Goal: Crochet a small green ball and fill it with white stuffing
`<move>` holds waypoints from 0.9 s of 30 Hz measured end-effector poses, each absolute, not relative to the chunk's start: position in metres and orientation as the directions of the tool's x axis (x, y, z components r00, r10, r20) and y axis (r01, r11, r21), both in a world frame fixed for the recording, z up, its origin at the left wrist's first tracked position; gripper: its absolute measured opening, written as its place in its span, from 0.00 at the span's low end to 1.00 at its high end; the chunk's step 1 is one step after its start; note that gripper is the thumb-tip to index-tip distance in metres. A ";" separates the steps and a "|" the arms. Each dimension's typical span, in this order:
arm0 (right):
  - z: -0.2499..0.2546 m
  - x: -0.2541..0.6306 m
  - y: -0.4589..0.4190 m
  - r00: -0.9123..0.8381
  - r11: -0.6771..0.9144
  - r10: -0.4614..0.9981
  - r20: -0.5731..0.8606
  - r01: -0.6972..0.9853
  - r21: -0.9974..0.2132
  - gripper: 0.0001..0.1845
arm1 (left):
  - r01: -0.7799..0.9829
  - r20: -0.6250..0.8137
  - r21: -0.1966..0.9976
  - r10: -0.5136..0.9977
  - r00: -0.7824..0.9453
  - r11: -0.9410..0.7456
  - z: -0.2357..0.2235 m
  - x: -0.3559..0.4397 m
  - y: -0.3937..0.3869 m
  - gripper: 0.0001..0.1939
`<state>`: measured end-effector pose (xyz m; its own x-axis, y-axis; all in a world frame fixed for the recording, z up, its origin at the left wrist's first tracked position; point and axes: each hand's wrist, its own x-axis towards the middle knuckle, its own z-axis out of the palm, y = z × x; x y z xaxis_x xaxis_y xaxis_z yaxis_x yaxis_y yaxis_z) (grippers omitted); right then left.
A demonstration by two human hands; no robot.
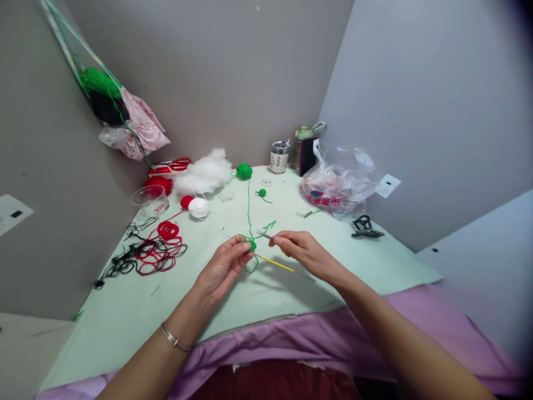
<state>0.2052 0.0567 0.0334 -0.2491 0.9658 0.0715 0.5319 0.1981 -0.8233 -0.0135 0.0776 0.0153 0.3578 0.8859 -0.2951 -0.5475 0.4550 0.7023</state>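
Note:
My left hand pinches a small green crochet piece between thumb and fingertips. A strand of green yarn runs from it to a green yarn ball at the back, and a loop hangs below. Just to the right, my right hand is closed on a thin silver-grey tool, its tip pointing left above the piece; its exact kind is too small to tell. Beneath my hands lies a slim yellow stick, perhaps a crochet hook, its left end near the green piece.
At left are tangled red and black yarn, a clear plastic cup and white stuffing. A pen tin, a plastic bag and a black hair clip stand or lie to the right. Grey walls enclose the table.

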 end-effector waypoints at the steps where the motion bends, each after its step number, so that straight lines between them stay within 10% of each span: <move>1: 0.029 0.210 0.057 -0.205 0.221 0.971 0.120 0.599 -0.769 0.23 | -0.558 -0.295 0.695 0.888 0.354 0.453 0.016 -0.014 0.076 0.10; 5: 0.012 0.224 0.050 -0.148 0.385 0.831 0.536 0.849 -0.363 0.24 | -0.607 -0.299 0.657 0.894 0.334 0.447 0.017 -0.016 0.065 0.10; 8: 0.011 0.213 0.032 -0.440 0.680 0.644 0.625 0.704 -0.205 0.36 | -0.625 -0.299 0.634 0.890 0.346 0.456 0.018 -0.013 0.054 0.10; 12: 0.019 0.186 0.012 -0.535 0.840 0.423 0.731 0.534 -0.095 0.23 | -0.614 -0.282 0.633 0.879 0.384 0.471 0.021 -0.007 0.039 0.13; 20: 0.025 0.174 0.009 -0.114 0.566 0.824 0.555 0.173 -0.806 0.14 | -0.440 -0.155 0.826 0.894 0.421 0.351 0.035 -0.009 0.020 0.13; 27: 0.024 0.166 0.005 -0.027 0.388 0.920 0.391 -0.069 -0.919 0.12 | -0.295 -0.055 0.937 0.913 0.404 0.187 0.033 -0.008 0.013 0.13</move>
<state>0.1658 0.0048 0.0239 -0.0269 0.9201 0.3907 -0.0691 0.3882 -0.9190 -0.0076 0.0133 0.0332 0.4039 0.9131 -0.0551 -0.2953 0.1872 0.9369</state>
